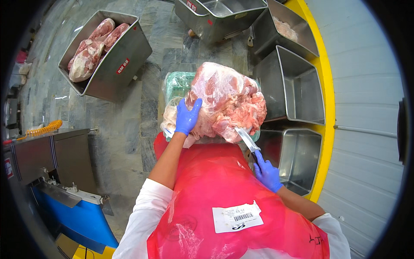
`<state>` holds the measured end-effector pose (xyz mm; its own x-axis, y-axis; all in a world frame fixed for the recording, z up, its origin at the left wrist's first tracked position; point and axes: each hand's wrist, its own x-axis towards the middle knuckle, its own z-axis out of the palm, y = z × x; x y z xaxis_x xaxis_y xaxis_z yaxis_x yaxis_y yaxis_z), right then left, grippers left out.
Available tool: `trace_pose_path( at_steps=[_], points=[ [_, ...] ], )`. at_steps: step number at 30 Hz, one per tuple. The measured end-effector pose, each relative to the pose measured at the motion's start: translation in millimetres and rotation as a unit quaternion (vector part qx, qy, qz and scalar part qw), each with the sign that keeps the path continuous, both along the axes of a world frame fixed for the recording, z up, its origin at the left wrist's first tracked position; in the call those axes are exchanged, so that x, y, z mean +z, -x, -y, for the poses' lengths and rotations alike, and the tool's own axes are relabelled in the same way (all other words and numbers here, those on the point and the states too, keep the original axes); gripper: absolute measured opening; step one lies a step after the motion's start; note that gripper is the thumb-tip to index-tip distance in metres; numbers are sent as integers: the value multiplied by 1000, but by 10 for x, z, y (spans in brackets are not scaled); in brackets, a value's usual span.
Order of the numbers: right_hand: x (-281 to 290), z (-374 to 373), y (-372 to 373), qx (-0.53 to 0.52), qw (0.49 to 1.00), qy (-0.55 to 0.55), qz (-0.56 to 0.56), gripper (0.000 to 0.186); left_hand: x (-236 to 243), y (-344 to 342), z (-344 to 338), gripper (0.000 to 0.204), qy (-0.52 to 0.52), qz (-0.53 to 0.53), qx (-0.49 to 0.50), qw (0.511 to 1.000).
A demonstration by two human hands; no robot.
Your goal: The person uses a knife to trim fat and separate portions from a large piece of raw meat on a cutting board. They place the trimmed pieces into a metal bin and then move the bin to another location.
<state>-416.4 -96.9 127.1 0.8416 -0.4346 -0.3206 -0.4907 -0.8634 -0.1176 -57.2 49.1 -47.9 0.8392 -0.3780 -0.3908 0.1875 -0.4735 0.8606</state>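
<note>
A large raw cut of meat (217,88), with pale fat and ragged pink flesh on its right side, rests in front of me over a green crate (177,82) lined with clear plastic. My left hand (187,117), in a blue glove, lies on the meat's left side with the thumb spread apart. My right hand (268,175), also gloved in blue, is closed round the handle of a knife (248,139). The blade points up and left, its tip touching the lower right edge of the meat. Pale fatty meat (170,117) sits left of my left hand.
At upper left, a metal bin (112,64) contains several meat pieces (88,58). Another metal bin (207,21) stands ahead. More bins (276,82) line the right side along a yellow edge (328,95) and white wall (366,82). A metal machine (71,159) with a blue panel stands left.
</note>
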Motion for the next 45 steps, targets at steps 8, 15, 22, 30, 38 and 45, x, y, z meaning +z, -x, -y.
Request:
trace_pose_path(
  at_steps=[8,15,22,30,38,45],
  points=[
    [-571,93,279,24,993,45,111,62,-207,-126,-9,99,4,-1,9,1000],
    [-849,88,385,20,987,58,146,62,-246,-157,-38,99,49,-27,6,998],
    [-1373,273,385,25,975,59,213,61,-347,-222,-47,101,50,-47,-7,998],
    [-1392,322,479,1,975,3,220,61,90,44,-174,83,-29,259,-40,965],
    [-298,519,475,-5,994,-74,75,58,1140,173,326,45,1,295,-160,942],
    [754,697,153,34,998,-56,-26,58,1488,284,1093,51,-276,249,-376,849]
  ],
)
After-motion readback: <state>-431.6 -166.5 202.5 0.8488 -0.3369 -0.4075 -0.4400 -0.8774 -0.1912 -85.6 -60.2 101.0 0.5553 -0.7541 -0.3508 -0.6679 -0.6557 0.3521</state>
